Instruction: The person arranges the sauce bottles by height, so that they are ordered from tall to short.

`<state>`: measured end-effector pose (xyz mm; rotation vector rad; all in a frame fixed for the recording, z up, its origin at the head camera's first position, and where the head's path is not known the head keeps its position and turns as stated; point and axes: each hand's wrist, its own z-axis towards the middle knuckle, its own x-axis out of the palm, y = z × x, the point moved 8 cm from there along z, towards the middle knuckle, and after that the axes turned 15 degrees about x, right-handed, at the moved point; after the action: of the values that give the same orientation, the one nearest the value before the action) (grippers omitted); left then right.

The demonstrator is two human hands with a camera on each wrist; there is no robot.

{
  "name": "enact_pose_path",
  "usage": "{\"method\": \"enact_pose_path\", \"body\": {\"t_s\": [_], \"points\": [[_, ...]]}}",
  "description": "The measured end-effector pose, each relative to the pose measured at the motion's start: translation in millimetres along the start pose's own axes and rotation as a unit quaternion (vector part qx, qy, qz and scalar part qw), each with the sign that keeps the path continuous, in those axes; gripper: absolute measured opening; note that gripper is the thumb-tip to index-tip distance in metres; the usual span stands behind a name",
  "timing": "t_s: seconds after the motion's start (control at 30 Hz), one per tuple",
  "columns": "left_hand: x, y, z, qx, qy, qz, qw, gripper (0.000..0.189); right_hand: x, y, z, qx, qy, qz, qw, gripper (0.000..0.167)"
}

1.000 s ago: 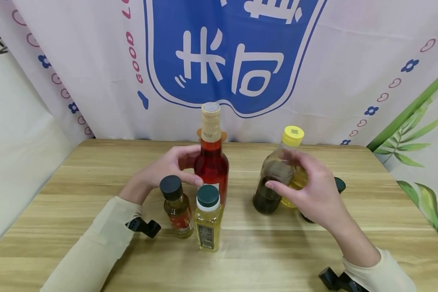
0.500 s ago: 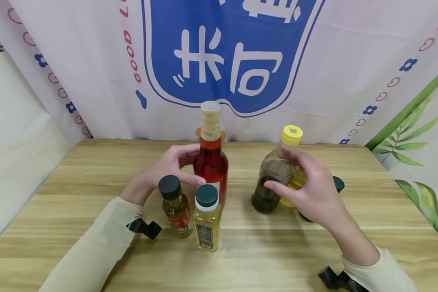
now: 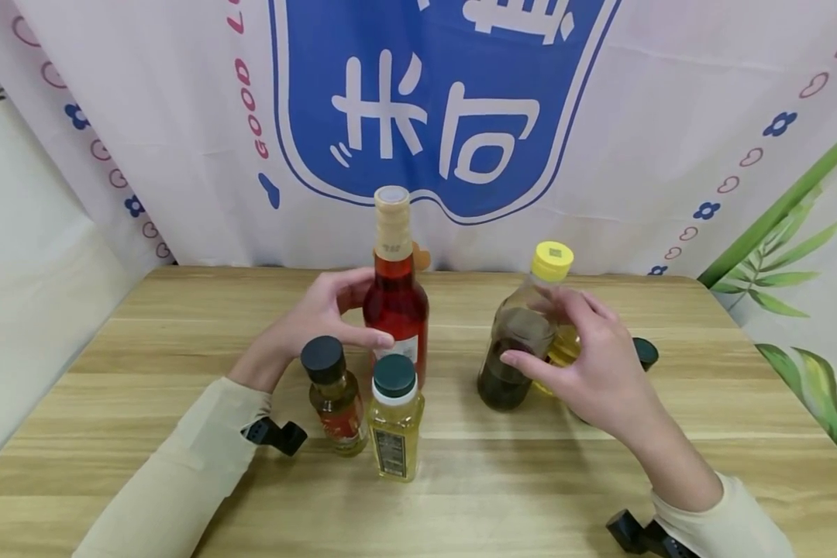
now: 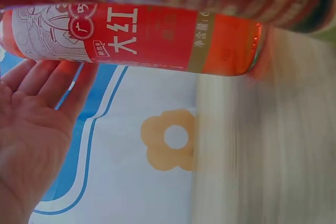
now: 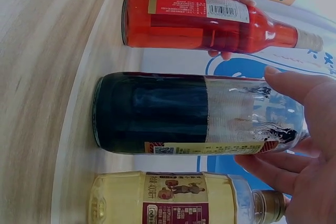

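My left hand (image 3: 321,314) grips a tall bottle of red liquid (image 3: 397,310) with a cream-wrapped neck, fingers behind it and thumb in front. In the right wrist view, this red bottle (image 5: 184,22) stands beyond the dark one. My right hand (image 3: 596,360) holds a clear bottle of dark sauce (image 3: 509,364) with a yellow cap (image 3: 552,261), thumb on one side and fingers on the other. Both bottles are roughly upright. Whether the red bottle's base touches the table cannot be told.
In front of the red bottle stand a small black-capped bottle (image 3: 338,411) and a green-capped bottle of pale yellow liquid (image 3: 394,434). Behind my right hand are a yellow oil bottle (image 3: 565,346) and another green cap (image 3: 645,353), partly hidden. A printed curtain hangs behind the wooden table (image 3: 181,341).
The red bottle has moved slightly left and up in the head view, with my left hand. My right hand and the dark sauce bottle have shifted a little left.
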<state>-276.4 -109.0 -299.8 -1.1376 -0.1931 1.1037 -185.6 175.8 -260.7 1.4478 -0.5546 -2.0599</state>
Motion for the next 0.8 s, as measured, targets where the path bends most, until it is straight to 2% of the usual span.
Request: {"method": "enact_pose_path", "body": {"t_s": [0.27, 0.37, 0.43, 0.6, 0.8], "points": [[-8.9, -4.4, -2.8, -0.007, -0.017, 0.027, 0.9995, 0.066, 0, 1, -0.8, -0.011, -0.004, 0.008, 0.9999, 0.076], [-12.3, -4.8, -4.2, -0.013, -0.04, 0.036, 0.9985, 0.066, 2, 1, -1.0, -0.012, -0.002, 0.011, 0.9999, 0.075], [-16.6, -3.9, -6.2, -0.026, -0.068, 0.053, 0.9959, 0.067, 3, 1, -0.9, -0.012, 0.001, 0.013, 0.9998, 0.075], [-30.6, 0.0, -11.7, -0.073, -0.141, 0.11, 0.9812, 0.068, 3, 1, -1.1, -0.006, 0.005, 0.009, 0.9999, 0.076], [-46.0, 2.4, -15.7, -0.129, -0.207, 0.127, 0.9614, 0.078, 2, 1, -1.5, -0.007, 0.0, 0.004, 1.0, 0.076]]}}
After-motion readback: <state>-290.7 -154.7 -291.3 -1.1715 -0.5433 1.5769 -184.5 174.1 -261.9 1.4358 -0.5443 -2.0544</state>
